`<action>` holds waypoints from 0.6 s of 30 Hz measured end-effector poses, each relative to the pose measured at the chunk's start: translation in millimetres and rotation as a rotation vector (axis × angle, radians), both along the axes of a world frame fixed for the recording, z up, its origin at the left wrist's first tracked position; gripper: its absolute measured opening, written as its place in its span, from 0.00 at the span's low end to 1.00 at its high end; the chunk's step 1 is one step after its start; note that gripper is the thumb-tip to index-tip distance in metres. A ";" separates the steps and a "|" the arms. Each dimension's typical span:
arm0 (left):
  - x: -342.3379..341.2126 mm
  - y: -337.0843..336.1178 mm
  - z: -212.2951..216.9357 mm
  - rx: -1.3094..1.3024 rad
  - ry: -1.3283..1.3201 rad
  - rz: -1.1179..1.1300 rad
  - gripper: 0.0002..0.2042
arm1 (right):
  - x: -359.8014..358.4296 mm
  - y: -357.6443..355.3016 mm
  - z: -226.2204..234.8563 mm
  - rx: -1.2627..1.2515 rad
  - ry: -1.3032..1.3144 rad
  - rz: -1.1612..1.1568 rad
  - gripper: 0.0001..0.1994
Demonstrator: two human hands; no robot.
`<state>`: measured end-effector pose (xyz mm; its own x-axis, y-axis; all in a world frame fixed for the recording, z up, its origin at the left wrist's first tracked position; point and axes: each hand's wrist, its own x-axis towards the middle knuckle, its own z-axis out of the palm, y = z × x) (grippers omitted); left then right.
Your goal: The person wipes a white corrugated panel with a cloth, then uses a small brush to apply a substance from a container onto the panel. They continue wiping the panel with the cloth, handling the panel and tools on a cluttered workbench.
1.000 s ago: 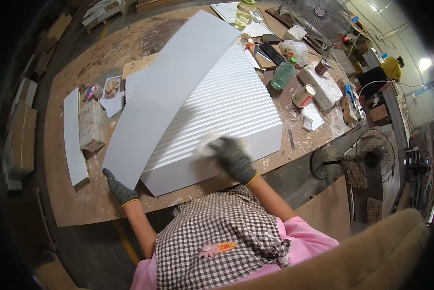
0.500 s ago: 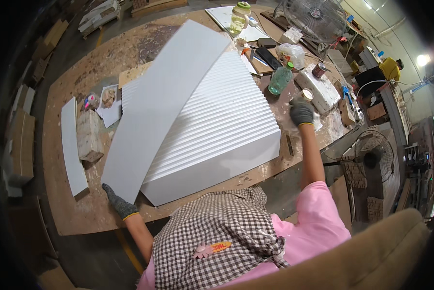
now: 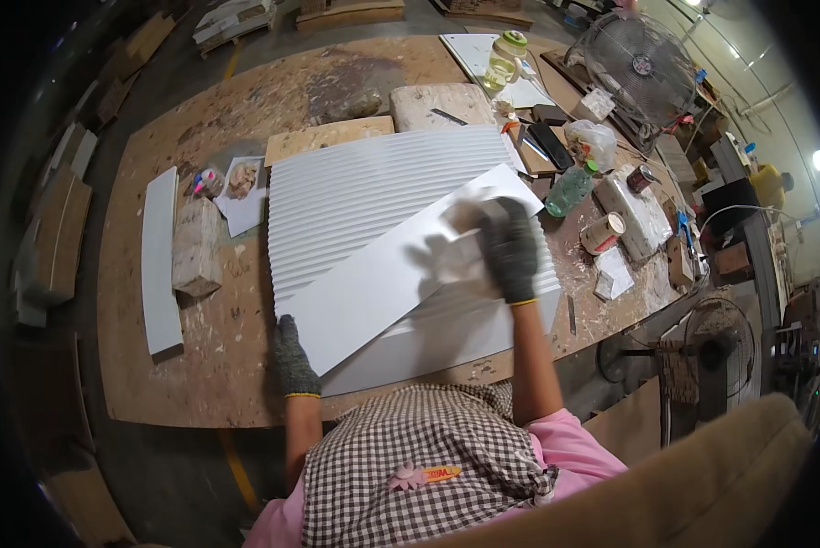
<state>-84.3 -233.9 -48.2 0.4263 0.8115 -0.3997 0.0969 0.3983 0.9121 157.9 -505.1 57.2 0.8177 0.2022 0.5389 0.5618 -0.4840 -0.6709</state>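
far left: narrow white strip [image 3: 161,265] lies flat on the bench [image 3: 209,384], a wood block [image 3: 195,245] just beside it, neither touched. my left hand [image 3: 293,358], gloved, presses flat, fingers together, on the lower left corner of the smooth white board [image 3: 373,283], pinning it. the board lies diagonally across the ribbed panel [image 3: 346,187], which sits mid-bench. my right hand [image 3: 509,248], gloved, is closed on a pale crumpled pad [image 3: 456,256], rag or paper i cannot tell, resting on the board's upper right part. judgement: wiping or sanding is in hand; the surface looks evenly white, so i cannot tell how much is covered. the lower left stretch seems left to do. right: bottle [image 3: 569,190], tin [image 3: 602,234], clutter, fan [image 3: 643,66].
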 end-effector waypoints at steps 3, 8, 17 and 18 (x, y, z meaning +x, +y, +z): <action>1.6 -2.9 16.8 -0.019 0.028 -0.124 0.27 | -50.4 93.5 31.8 -1.023 0.387 0.091 0.14; 2.7 -12.8 31.5 -0.034 -0.066 -0.105 0.28 | 33.9 46.5 -57.5 -0.894 -0.042 0.047 0.15; 7.1 -14.4 30.5 0.113 0.144 -0.108 0.28 | -8.7 81.9 -58.9 -0.695 -0.273 0.147 0.16; 8.8 -14.7 30.2 0.098 0.124 -0.144 0.28 | -13.5 78.0 -55.4 -0.632 -0.358 0.240 0.15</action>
<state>-75.5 -248.6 -18.0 0.4929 0.7834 -0.3787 0.2603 0.2826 0.9233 144.4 -427.1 1.9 0.5098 0.7101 0.4856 0.8308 -0.5528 -0.0638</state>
